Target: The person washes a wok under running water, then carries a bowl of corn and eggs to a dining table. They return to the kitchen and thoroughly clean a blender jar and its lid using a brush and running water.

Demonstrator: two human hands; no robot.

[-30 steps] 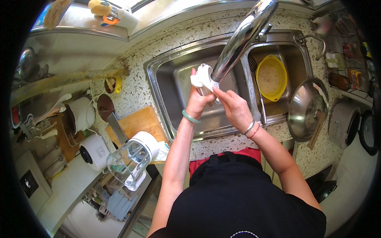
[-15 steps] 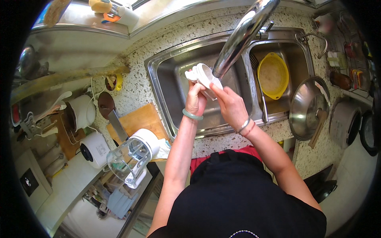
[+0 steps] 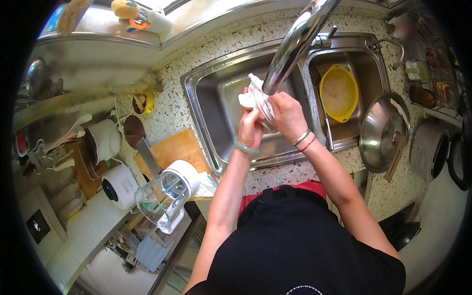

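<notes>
Over the left sink basin (image 3: 209,118) I hold a crumpled white cloth (image 3: 256,91) and a small white rounded piece (image 3: 246,101), its exact kind unclear. My left hand (image 3: 250,129) is closed round them from below, thumb on the near side. My right hand (image 3: 289,117) pinches the cloth's right side, its fingertips partly hidden. The chrome faucet spout (image 3: 290,56) comes down close above the cloth; I cannot tell whether water runs.
A yellow colander (image 3: 339,93) sits in the right basin, a metal lid (image 3: 376,130) beyond it. At left are a wooden cutting board (image 3: 179,150), a knife (image 3: 147,156) and a clear blender jug (image 3: 160,194) with a white collar. A white appliance (image 3: 120,186) stands behind the jug.
The white cloth is bunched differently and its ring-like opening no longer shows. My right hand has moved up and curled its fingers into the cloth; my left hand shifted slightly right.
</notes>
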